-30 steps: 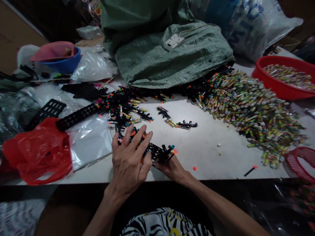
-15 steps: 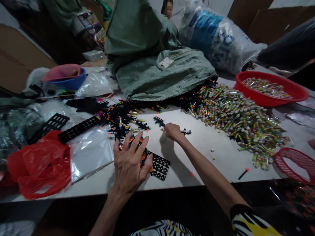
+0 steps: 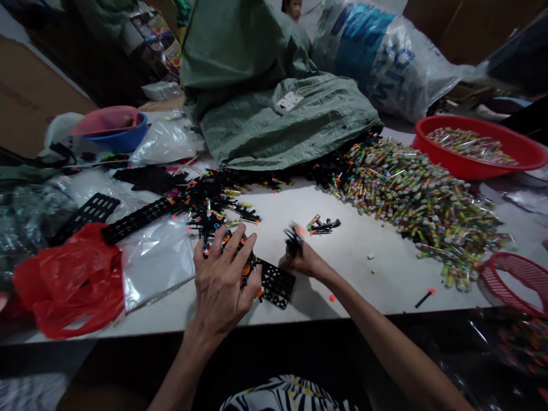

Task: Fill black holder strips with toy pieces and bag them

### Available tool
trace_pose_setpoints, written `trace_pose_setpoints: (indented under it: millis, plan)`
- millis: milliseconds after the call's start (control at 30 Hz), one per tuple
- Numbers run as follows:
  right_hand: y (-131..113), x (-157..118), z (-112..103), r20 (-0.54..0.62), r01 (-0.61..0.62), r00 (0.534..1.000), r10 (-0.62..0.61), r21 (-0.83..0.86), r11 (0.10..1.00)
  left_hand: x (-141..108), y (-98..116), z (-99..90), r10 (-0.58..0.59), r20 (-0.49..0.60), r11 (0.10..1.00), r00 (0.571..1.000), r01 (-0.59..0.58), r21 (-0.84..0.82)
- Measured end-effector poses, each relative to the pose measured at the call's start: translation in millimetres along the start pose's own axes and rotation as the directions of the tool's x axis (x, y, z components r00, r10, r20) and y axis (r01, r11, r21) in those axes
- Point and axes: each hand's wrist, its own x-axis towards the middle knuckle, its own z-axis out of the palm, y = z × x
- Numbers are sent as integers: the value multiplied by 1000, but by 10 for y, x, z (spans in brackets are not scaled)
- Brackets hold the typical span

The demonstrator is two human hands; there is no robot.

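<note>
My left hand lies palm down with its fingers spread over small orange and blue pieces on a black perforated tray. My right hand is closed on a small black toy piece, blurred by motion, just above the tray's right end. Behind it on the white table, a small black toy gun lies beside a green-and-yellow piece. A heap of black toy guns with coloured tips spreads beyond my left hand.
A large pile of candy-filled tubes covers the right side, near a red basin and a pink basket. At left are a red plastic bag, clear bags and black trays. A green sack lies behind.
My right hand has lifted a black toy piece off the table and drawn it toward me. My left hand stays spread over the tray.
</note>
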Motion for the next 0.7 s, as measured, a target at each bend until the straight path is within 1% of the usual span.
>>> trace_pose_setpoints:
  millis: [67,133,167,233,267,300,333,367,400,433,467,500,533,600,633,700]
  plan:
    - [-57,-101,179,29,31,999,-34,86,996,-2,0,-2,0,2,1000,1000,0,-4]
    - [-86,-146,317,15,61,998,-64,151,987,-8,-3,-1,5,1,1000,1000,-5,-7]
    - [-89,-151,370,16,76,997,-81,225,971,-12,-7,0,9,-1,1000,1000,-9,-7]
    - [-80,-136,448,54,83,992,-113,395,915,-19,-17,4,14,-2,1000,1000,-14,-5]
    - [-76,-123,475,82,72,989,-122,452,889,-21,-21,6,17,0,1000,1000,-17,-4]
    - [-80,-110,497,105,62,987,-124,464,884,-23,-24,8,18,2,1000,1000,-18,-4]
    - [-93,-101,514,110,61,987,-118,423,904,-22,-25,11,18,3,1000,1000,-18,-4]
    - [-119,-96,529,99,72,989,-110,330,941,-20,-23,13,15,5,1000,1000,-15,-5]
    - [-156,-97,544,82,92,991,-109,197,976,-15,-18,14,13,6,1000,1000,-13,-7]
    - [-203,-104,559,73,118,990,-121,45,992,-9,-12,13,9,6,1000,1000,-9,-8]
    - [-256,-114,575,77,146,987,-138,-107,983,-2,-6,10,8,8,1000,1000,-8,-8]
    - [-309,-124,587,89,174,984,-157,-237,956,4,-2,4,9,10,1000,1000,-9,-5]
    - [-359,-129,591,104,199,979,-174,-332,922,8,0,-6,12,12,1000,1000,-12,0]
    - [-433,-92,554,165,233,970,-177,-436,869,6,-9,-31,18,22,1000,1000,-19,11]
    - [-458,-37,505,224,251,961,-164,-452,856,-1,-20,-45,19,32,1000,999,-20,16]
    - [-499,160,357,330,281,934,-133,-455,845,-21,-46,-63,16,45,1000,999,-17,18]
